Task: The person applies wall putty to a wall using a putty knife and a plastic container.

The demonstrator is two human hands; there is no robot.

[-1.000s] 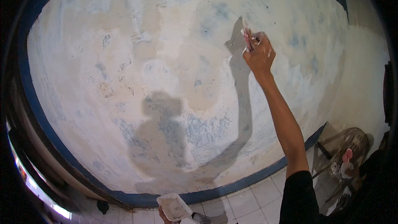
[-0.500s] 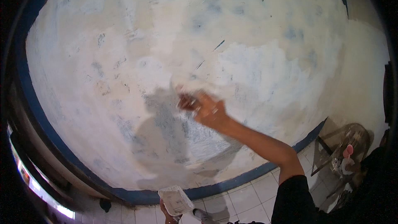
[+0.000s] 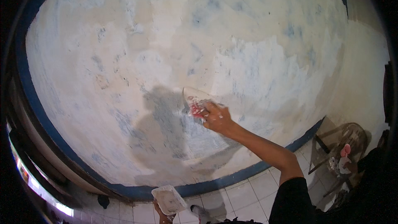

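Observation:
My right hand [image 3: 216, 117] is closed on a scraper [image 3: 194, 95] with a broad pale blade and a red, putty-smeared part under the fingers. The blade lies against the patchy white wall [image 3: 103, 58], just right of my head's shadow. White smears show on the knuckles. Low at the bottom edge, my left hand [image 3: 161, 210] grips a white rectangular tub [image 3: 168, 198] with a pale residue inside.
A blue band [image 3: 248, 173] borders the wall above white tiles [image 3: 244, 197]. At right stands a worn stool or chair [image 3: 356, 135] with a pink object [image 3: 345, 149], a white container [image 3: 343, 165] and what looks like another person's hand [image 3: 351, 166]. My grey shoe [image 3: 198, 210] shows below.
My right hand has swept the scraper from high on the right of the wall down and leftward to the middle. The tub has shifted slightly left and upward.

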